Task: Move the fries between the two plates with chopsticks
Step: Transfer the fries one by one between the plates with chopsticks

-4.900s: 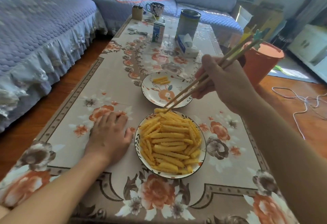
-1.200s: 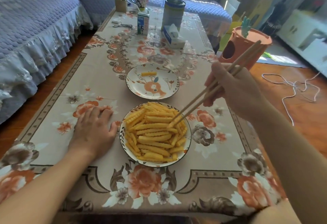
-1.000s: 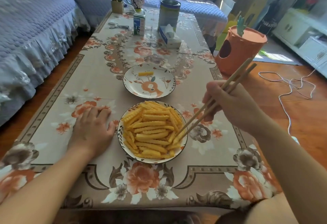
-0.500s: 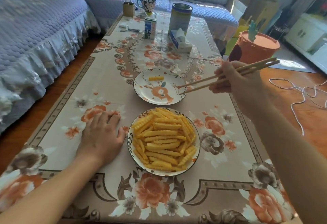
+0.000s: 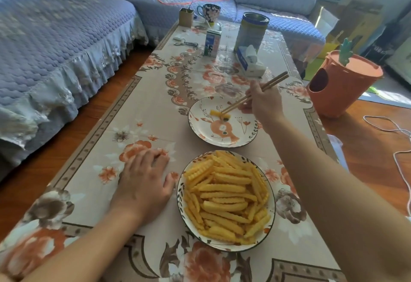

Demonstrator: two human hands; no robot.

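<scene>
Head view has me looking down a long bench (image 5: 142, 126) under a flowered cloth, two plates in line ahead of me. My right hand (image 5: 264, 101) is out over the far plate (image 5: 222, 121), its grip clenched round the chopsticks (image 5: 255, 93), and the tips come down right at a single fry (image 5: 216, 112) lying on that plate's far side. Whether the tips are pinching it or only touching it, I can't tell from here (the ends blur into the plate's pattern). My left hand (image 5: 144, 181) lies flat on the cloth, fingers straight, holding nothing, just beside the near plate (image 5: 225, 201).

That near plate carries the big heap of fries (image 5: 224, 195), crinkle-cut and piled across each other, so nearly all the work is still ahead of me, I'd say.

How will they handle? Light, I reckon, and fairly stiff by the way they bridge over one another without sagging. The ridged sides should give the sticks some bite, though a greasy surface could let one slide. I'd take each one near its middle, across the narrow width, so it hangs level and doesn't tip out. Squeeze too hard and it may snap; too soft and it drops on the cloth. Best to pick from the top of the heap, where a fry lies free of its neighbours.
</scene>
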